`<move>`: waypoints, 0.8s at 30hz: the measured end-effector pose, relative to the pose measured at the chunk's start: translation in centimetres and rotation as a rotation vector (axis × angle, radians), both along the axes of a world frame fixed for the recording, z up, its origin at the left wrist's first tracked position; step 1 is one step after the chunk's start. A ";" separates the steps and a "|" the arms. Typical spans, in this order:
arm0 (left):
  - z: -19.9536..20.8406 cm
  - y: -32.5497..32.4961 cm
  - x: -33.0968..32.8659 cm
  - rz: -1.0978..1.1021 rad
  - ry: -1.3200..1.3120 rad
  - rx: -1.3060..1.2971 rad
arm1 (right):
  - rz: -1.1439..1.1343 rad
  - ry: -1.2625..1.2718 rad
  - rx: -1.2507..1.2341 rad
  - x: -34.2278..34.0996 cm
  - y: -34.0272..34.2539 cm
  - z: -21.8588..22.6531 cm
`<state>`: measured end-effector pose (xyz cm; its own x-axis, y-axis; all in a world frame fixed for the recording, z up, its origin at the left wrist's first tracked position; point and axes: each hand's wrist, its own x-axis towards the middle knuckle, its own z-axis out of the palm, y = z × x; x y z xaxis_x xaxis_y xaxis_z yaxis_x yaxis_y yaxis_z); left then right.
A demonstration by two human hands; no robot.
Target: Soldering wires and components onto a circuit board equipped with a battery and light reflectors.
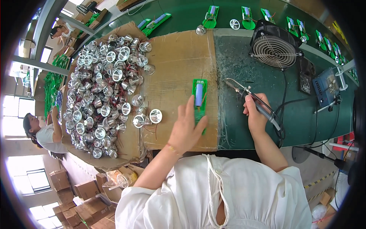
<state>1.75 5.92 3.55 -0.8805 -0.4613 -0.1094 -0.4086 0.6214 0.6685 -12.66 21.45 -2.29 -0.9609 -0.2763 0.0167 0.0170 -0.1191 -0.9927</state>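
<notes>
In the head view, the work in hand, a green plastic housing (pixel 205 86) fitted with a blue cylindrical battery cell (pixel 198 95), lies lengthwise on the cardboard sheet (pixel 171 68), close to that sheet's right edge. The left hand (pixel 187 129) is over the housing's near half, fingers spread along its left side and thumb across its lower end; whether it grips or merely steadies cannot be told. The right hand (pixel 259 112) is closed around the soldering iron (pixel 269 115), its bent tip apart from the housing, to the right. Progress, as judged: the cell is seated and an orange wire shows beside it; no reflector cup is seen in this housing, and the condition of any joint is too small to verify. Much appears outstanding, given the large heap of reflector cups (pixel 99 87) at left and further cell-fitted housings (pixel 211 17) along the far ledge. Edges: the heap bounds the left, the fan (pixel 276 51) the far right, and the bench's near edge runs close to the torso. Room for moving lies across the cardboard between heap and housing; to the right, the iron's black cable (pixel 284 99) loops over the green bench top (pixel 236 129), a snagging risk.
</notes>
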 end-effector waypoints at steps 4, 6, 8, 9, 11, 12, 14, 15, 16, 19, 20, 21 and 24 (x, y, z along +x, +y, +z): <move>-1.5 0.1 0.6 0.093 0.115 -0.087 | 0.009 -0.024 -0.009 0.1 0.0 0.1; 0.6 -1.3 0.6 0.268 0.000 -0.123 | 0.008 -0.015 -0.004 0.0 0.0 -0.2; -1.4 -3.8 1.3 0.293 0.082 -0.183 | 0.009 0.005 -0.016 -0.1 0.0 -0.1; -1.8 -4.5 1.4 0.191 0.121 -0.151 | 0.008 0.020 -0.028 -0.3 -0.1 -0.1; -2.1 -4.4 1.1 0.080 0.153 -0.121 | 0.017 -0.005 -0.010 -0.2 -0.1 0.1; -2.4 -4.4 0.9 0.088 0.150 -0.124 | 0.019 -0.014 -0.013 -0.1 -0.1 0.1; -3.0 -4.6 0.3 -0.001 0.109 -0.197 | 0.019 -0.020 -0.001 0.0 -0.1 0.1; -2.7 -4.5 0.1 0.004 0.053 -0.161 | 0.019 -0.024 -0.003 0.0 -0.2 0.1; -2.4 -4.8 0.0 0.004 0.049 -0.163 | 0.024 -0.023 -0.005 -0.1 -0.2 0.0; -2.1 -5.3 -0.7 -0.026 0.051 -0.125 | 0.017 -0.024 0.007 -0.2 0.4 0.0; -1.9 -5.5 -0.7 -0.091 0.069 -0.147 | 0.024 -0.025 0.009 -0.2 0.4 0.0; -1.8 -5.7 -0.7 -0.157 0.087 -0.169 | 0.018 -0.027 0.007 -0.2 0.3 0.0; -3.0 -7.1 -1.2 -0.321 0.034 -0.142 | 0.039 -0.021 -0.002 -0.2 0.1 0.0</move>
